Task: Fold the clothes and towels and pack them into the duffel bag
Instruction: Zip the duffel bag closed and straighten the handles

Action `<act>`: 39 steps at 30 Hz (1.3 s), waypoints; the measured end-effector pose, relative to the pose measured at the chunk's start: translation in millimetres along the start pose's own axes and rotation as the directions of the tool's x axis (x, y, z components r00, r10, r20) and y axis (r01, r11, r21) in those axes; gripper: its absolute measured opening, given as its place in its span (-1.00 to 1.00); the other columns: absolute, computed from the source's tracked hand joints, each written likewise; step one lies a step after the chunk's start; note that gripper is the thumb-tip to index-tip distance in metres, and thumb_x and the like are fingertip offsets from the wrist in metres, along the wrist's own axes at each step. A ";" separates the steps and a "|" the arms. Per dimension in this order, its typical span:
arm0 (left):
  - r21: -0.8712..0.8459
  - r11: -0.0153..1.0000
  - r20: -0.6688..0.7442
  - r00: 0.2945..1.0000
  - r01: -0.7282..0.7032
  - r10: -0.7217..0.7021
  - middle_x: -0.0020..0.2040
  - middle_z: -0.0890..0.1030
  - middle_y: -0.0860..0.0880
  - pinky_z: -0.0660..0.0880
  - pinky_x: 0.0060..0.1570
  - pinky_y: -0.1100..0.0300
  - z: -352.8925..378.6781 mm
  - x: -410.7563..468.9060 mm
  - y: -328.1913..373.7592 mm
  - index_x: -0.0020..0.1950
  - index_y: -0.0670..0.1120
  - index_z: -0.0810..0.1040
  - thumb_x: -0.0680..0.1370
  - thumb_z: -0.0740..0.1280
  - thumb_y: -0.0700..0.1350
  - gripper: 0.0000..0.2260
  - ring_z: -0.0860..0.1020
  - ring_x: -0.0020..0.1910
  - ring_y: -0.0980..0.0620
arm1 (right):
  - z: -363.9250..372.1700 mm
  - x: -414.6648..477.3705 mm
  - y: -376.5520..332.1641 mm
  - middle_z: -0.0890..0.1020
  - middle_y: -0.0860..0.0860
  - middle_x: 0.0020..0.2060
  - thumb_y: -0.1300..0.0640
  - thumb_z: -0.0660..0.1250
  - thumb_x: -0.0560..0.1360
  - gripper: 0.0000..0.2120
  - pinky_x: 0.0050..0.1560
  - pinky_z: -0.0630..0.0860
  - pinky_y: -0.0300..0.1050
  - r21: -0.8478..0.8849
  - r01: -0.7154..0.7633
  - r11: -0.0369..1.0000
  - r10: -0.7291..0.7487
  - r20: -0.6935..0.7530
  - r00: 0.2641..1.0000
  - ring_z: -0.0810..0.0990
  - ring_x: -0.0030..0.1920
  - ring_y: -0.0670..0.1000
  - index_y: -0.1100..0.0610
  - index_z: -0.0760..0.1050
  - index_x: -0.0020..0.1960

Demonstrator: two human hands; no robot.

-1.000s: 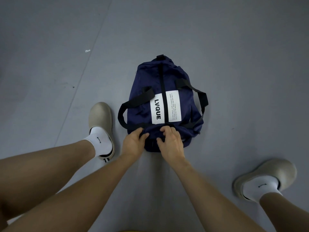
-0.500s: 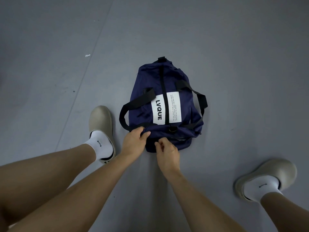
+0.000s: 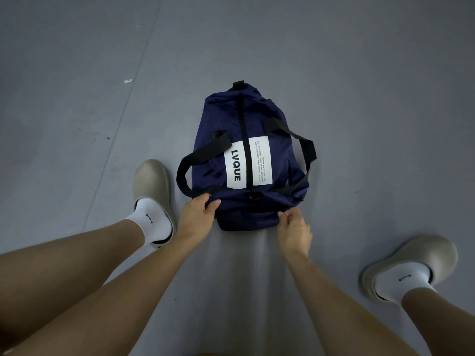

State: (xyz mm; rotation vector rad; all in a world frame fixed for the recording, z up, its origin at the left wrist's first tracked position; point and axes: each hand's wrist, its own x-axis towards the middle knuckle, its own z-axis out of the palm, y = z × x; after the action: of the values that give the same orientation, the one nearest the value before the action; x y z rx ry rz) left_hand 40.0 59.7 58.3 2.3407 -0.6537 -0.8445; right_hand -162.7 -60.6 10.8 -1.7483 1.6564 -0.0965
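Note:
A navy duffel bag with black straps and a white LVQUE label lies on the grey floor, its near end towards me. My left hand grips the fabric at the near left corner of the bag. At the near right corner, my right hand pinches something small along the end seam, likely a zipper pull; the pull itself is too small to make out. No clothes or towels are visible; the bag's inside is hidden.
My two feet in beige clogs and white socks stand either side: the left clog close beside the bag's strap, the right clog farther off. A small white scrap lies on the floor at far left.
My right hand slid from the middle of the bag's near end to its right corner, fingers pinched. My left hand stayed gripping the left corner.

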 end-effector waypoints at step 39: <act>-0.417 0.808 0.166 0.909 0.416 -0.382 -0.26 0.49 -0.12 0.37 -0.31 0.21 30.8 24.2 42.6 -0.21 -0.15 0.42 0.49 0.15 -0.41 -0.81 0.45 -0.30 -0.02 | -9.5 -18.1 -15.1 0.66 0.06 0.07 0.18 0.25 0.51 -0.77 0.03 0.50 -0.02 -0.303 0.531 0.791 -0.334 0.513 0.791 0.59 0.08 0.18 0.09 0.59 0.11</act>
State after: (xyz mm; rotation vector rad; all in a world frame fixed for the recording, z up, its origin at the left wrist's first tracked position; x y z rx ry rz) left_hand 24.8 3.9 55.8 2.0462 0.0338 -1.1342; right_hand -158.0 -49.6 33.2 -2.2728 0.9500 0.4593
